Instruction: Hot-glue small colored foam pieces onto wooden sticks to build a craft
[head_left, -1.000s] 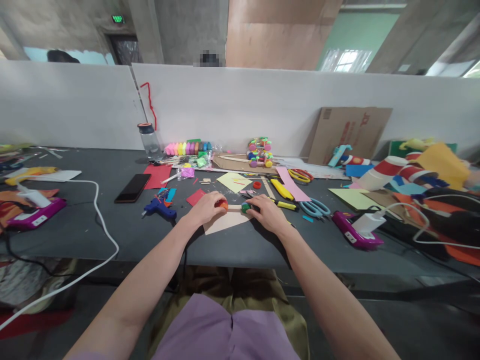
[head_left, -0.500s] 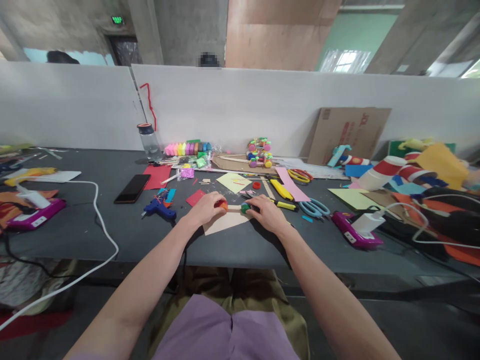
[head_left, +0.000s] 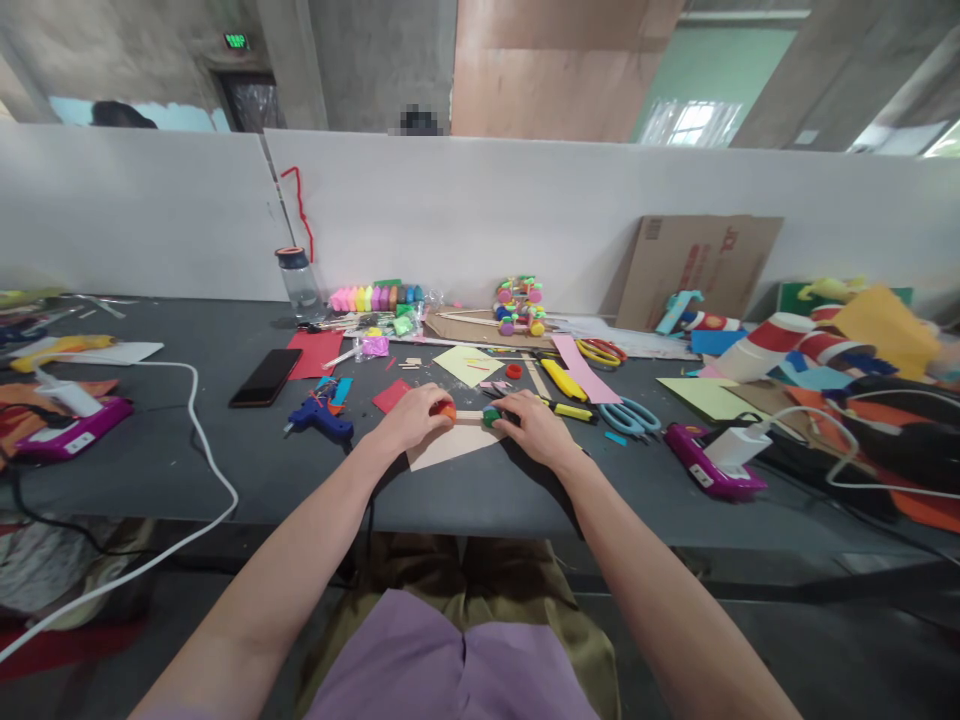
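Observation:
A pale wooden stick piece lies level between my hands, with an orange round piece at its left end and a dark green round piece at its right. My left hand is closed on the orange piece, thumb and fingers around it. My right hand is closed on the green piece. Beneath them is a sheet of cream paper. A blue hot glue gun lies to the left. Close by my right hand is a yellow-and-black cutter.
Blue-handled scissors, a yellow cutter and pink paper lie to the right. A phone is at left. Purple power strips with white cables sit on both sides. Coloured clay and a small wheeled model stand behind.

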